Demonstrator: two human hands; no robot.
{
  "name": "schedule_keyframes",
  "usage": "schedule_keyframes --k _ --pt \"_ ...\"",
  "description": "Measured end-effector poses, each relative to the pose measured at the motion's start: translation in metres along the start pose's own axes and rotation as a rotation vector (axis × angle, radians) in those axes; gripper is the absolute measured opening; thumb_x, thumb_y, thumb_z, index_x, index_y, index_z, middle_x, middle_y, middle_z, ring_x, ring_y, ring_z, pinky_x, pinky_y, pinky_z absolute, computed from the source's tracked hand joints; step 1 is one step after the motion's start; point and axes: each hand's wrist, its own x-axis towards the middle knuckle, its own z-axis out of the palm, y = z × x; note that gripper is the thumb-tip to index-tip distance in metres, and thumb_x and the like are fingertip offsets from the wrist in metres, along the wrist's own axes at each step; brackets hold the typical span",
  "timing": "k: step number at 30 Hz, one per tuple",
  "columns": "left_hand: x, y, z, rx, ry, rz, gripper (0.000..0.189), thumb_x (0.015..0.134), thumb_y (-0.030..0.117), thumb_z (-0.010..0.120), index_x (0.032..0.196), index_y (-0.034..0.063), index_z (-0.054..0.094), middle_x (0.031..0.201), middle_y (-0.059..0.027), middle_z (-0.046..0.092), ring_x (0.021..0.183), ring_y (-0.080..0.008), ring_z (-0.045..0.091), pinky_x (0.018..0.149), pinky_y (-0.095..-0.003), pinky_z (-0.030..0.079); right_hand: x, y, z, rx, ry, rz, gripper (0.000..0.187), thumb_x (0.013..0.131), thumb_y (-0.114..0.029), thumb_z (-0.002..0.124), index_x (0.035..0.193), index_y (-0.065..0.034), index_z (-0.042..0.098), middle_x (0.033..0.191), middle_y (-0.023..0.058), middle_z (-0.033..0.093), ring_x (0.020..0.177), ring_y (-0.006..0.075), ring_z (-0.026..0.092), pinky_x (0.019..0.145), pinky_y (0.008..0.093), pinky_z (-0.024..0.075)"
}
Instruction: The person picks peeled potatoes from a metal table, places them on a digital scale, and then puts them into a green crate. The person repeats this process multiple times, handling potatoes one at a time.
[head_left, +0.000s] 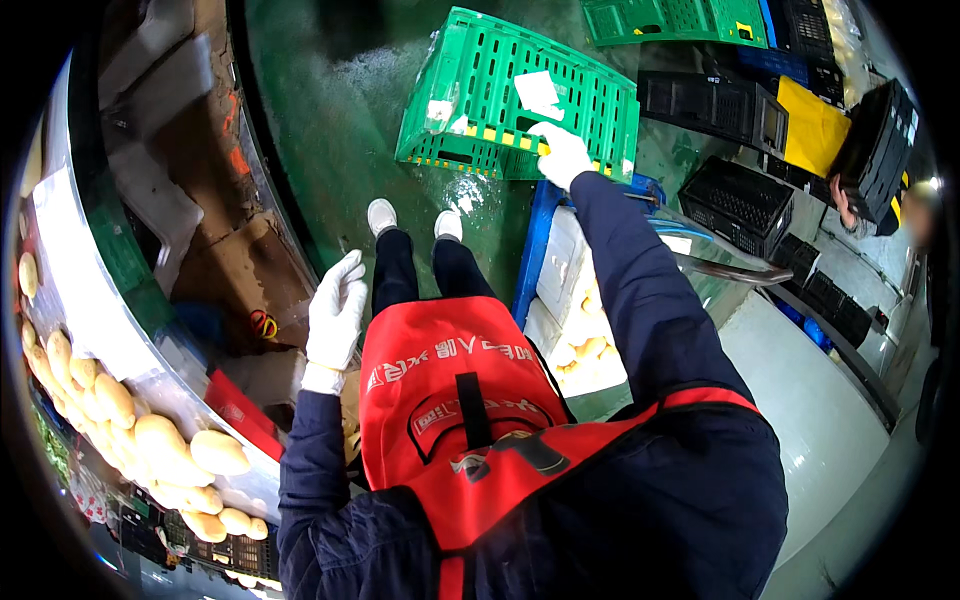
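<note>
My right hand (562, 156), in a white glove, grips the rim of a green plastic crate (487, 90) at its yellow-marked edge. The crate is tilted, with its slotted side towards me and scraps of white paper stuck on it. My left hand (335, 315), also gloved in white, hangs free at the left of my red apron (427, 360), its fingers loosely together and a little curled, touching nothing that I can see. Below the crate, a blue-edged container (540, 247) holds a white foam box (564, 262) and pale yellow, potato-like produce (589, 349).
On the left, potatoes (161, 450) lie along a counter above a shelf with cardboard (247, 262) and yellow-and-red-handled scissors (263, 324). At right are a metal cart handle (735, 270), black crates (735, 202) and a white surface (802, 420). Another person's hand (841, 202) holds a black crate (877, 150).
</note>
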Motion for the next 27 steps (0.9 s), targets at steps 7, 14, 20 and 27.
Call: schedule_keyframes --k 7,14,20,27 --pt "0.075 0.032 0.086 -0.262 -0.16 -0.338 0.059 0.097 0.023 0.065 0.149 0.0064 0.042 0.127 -0.0068 0.062 0.104 -0.0154 0.061 0.088 -0.0285 0.047 -0.039 -0.005 0.032 -0.082 0.096 -0.066 0.042 0.072 -0.005 0.064 0.111 -0.019 0.064 0.102 0.0086 0.067 0.105 0.0294 0.062 0.093 0.0435 0.039" --pt "0.135 -0.026 0.159 -0.746 -0.171 -0.61 0.076 0.092 0.049 0.069 0.147 0.0137 0.031 0.141 -0.0243 0.045 0.115 -0.0358 0.057 0.095 -0.0479 0.049 -0.092 -0.017 0.063 -0.08 0.153 -0.08 0.035 0.077 -0.005 0.062 0.111 -0.0164 0.066 0.098 0.0089 0.065 0.099 0.03 0.061 0.093 0.0437 0.0382" --pt "0.127 -0.041 0.174 -0.881 0.106 -0.566 0.07 0.094 0.061 0.059 0.144 0.0147 0.045 0.152 -0.017 0.041 0.138 -0.0371 0.043 0.116 -0.0553 0.028 -0.109 -0.002 0.088 0.068 0.065 -0.183 0.044 0.077 -0.006 0.063 0.121 -0.0122 0.062 0.11 0.0103 0.064 0.107 0.0303 0.06 0.093 0.0433 0.0417" --pt "0.129 -0.038 0.172 -0.887 0.148 -0.595 0.067 0.098 0.06 0.052 0.147 0.0157 0.04 0.156 -0.0164 0.034 0.141 -0.0396 0.038 0.117 -0.0562 0.026 -0.121 0.031 0.038 0.262 0.414 -0.151 0.046 0.078 -0.008 0.065 0.124 -0.0084 0.06 0.119 0.0139 0.063 0.116 0.0337 0.058 0.098 0.0455 0.0455"
